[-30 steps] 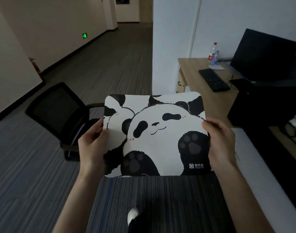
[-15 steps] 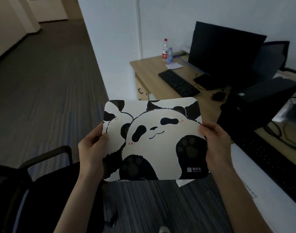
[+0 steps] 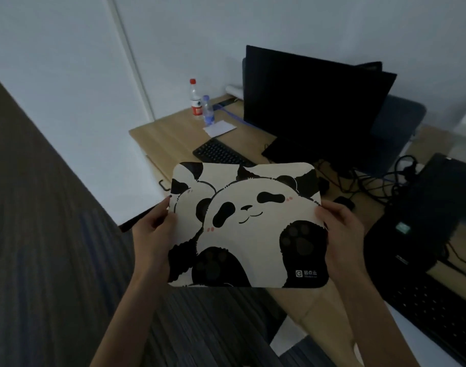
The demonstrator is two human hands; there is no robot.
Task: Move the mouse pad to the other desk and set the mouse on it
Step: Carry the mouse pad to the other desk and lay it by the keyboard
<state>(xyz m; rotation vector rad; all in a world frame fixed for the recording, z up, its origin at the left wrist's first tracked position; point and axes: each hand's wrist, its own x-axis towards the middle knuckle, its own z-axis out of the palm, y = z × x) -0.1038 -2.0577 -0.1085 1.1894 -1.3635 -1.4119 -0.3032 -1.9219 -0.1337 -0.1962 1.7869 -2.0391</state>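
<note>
I hold the panda-print mouse pad [image 3: 249, 223] flat in the air in front of me, above the near corner of a wooden desk [image 3: 168, 139]. My left hand [image 3: 153, 231] grips its left edge and my right hand [image 3: 340, 231] grips its right edge. A small black mouse [image 3: 344, 203] lies on the desk just beyond the pad's right corner, close to my right hand. The pad hides the desk surface under it.
On the desk stand a black keyboard [image 3: 221, 153], a dark monitor [image 3: 314, 102], two plastic bottles [image 3: 200, 104] and a white paper [image 3: 220, 128]. A black computer case [image 3: 422, 221] with tangled cables and a second keyboard [image 3: 433, 311] are on the right. Carpet floor lies to the left.
My view has swung right and closer to the wooden desk. The pad, still held by both hands, now hangs over the desk's near part; the black chair has left the view.
</note>
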